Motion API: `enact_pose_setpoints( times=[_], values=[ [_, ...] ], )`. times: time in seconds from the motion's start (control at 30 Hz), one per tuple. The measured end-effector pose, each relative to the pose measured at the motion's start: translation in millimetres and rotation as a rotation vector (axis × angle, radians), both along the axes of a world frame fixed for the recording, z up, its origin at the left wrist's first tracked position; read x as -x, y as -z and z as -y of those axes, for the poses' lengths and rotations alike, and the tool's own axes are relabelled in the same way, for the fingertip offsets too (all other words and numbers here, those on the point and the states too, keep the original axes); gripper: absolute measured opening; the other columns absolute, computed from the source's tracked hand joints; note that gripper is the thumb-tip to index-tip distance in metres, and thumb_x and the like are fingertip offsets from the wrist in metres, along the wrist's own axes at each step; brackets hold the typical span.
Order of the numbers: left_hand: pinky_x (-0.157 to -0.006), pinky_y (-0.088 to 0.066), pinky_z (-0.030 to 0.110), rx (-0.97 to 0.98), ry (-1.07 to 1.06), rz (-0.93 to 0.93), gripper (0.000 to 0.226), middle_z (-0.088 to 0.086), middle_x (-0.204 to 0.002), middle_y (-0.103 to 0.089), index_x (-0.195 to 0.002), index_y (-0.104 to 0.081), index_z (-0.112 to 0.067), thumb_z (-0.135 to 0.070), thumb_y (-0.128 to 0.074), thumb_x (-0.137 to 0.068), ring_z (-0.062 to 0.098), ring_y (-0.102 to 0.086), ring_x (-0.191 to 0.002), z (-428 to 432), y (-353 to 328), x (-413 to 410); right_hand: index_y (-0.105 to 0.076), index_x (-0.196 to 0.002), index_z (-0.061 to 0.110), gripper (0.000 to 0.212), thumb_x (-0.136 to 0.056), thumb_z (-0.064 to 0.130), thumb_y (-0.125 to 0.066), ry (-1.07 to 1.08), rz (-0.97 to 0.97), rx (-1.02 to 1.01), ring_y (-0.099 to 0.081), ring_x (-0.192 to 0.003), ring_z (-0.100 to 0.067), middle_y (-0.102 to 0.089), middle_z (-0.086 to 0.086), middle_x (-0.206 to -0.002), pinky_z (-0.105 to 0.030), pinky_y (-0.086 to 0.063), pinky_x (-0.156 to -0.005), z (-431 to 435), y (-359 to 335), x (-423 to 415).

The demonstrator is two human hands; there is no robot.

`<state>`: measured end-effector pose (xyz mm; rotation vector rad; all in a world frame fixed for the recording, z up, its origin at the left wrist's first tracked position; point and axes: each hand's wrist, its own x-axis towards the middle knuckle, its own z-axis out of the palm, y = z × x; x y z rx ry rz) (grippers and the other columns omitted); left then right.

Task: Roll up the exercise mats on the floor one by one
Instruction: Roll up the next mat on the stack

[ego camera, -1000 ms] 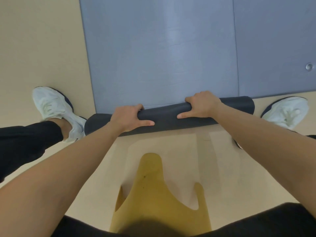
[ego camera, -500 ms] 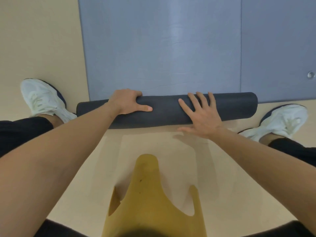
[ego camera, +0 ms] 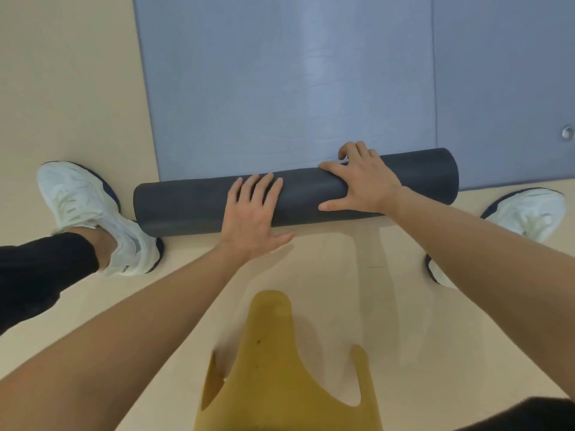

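A blue-grey exercise mat (ego camera: 280,88) lies flat on the beige floor, and its near end is wound into a dark grey roll (ego camera: 186,203) that runs left to right. My left hand (ego camera: 252,216) presses on the middle of the roll with straight fingers, the palm on its near side. My right hand (ego camera: 362,181) lies over the top of the roll further right, with fingers curled over the far side and the thumb on the near side.
A second blue-grey mat (ego camera: 504,88) lies flat, edge to edge on the right, with a small round metal piece (ego camera: 567,132) on it. My white shoes stand at either end of the roll, left shoe (ego camera: 81,206) and right shoe (ego camera: 529,213). A yellow garment (ego camera: 280,368) hangs below me.
The roll has moved forward over the flat mat. My left hand went from gripping the roll to pressing it flat; my right hand went from flat to curled over the top.
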<state>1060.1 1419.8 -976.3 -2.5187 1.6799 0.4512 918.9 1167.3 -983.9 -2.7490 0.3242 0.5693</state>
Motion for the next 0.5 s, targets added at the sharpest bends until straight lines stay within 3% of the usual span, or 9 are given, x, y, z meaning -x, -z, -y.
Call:
enact_pose_setpoints(
  times=[0.17,0.27,0.4,0.5],
  values=[
    [-0.112,-0.038,0.047,0.061,-0.005,-0.081,0.100,0.005,-0.145,-0.056,-0.149,-0.048,-0.016,-0.088,-0.049,-0.079,0.031,-0.054,-0.124,15.7,3.4,-29.7,-0.049,-0.143,0.033,0.096,-0.074,0.098,-0.031,-0.010,-0.134,-0.028,-0.046,-0.110,-0.026,-0.047,-0.002,-0.119,-0.046,-0.035,-0.099,12.7,-10.5,-21.5],
    [-0.100,-0.045,0.045,0.039,-0.039,-0.160,0.099,0.001,-0.137,-0.063,-0.145,-0.052,-0.022,-0.092,-0.048,-0.075,0.029,-0.058,-0.119,30.1,-1.7,-49.7,-0.052,-0.142,0.028,0.092,-0.081,0.092,-0.027,0.087,0.002,0.116,-0.051,-0.111,-0.030,-0.058,-0.005,-0.122,-0.049,-0.033,-0.101,10.1,-19.6,-18.3],
    [-0.089,-0.044,0.042,-0.123,-0.086,-0.316,0.089,-0.009,-0.131,-0.065,-0.142,-0.049,-0.037,-0.094,-0.050,-0.073,0.022,-0.060,-0.117,58.2,-10.2,-82.1,-0.059,-0.136,0.018,0.077,-0.091,0.078,-0.043,0.144,0.328,0.261,-0.054,-0.112,-0.034,-0.061,-0.011,-0.125,-0.052,-0.035,-0.103,-7.7,-26.2,2.2],
    [-0.095,-0.044,0.042,-0.153,-0.141,-0.460,0.076,-0.017,-0.121,-0.066,-0.132,-0.053,-0.044,-0.092,-0.055,-0.072,0.016,-0.061,-0.113,72.7,-12.4,-100.7,-0.044,-0.151,0.019,0.095,-0.083,0.084,-0.048,0.041,0.206,0.302,-0.046,-0.131,-0.040,-0.050,-0.017,-0.145,-0.061,-0.027,-0.114,-14.1,-25.4,14.0]
  ],
)
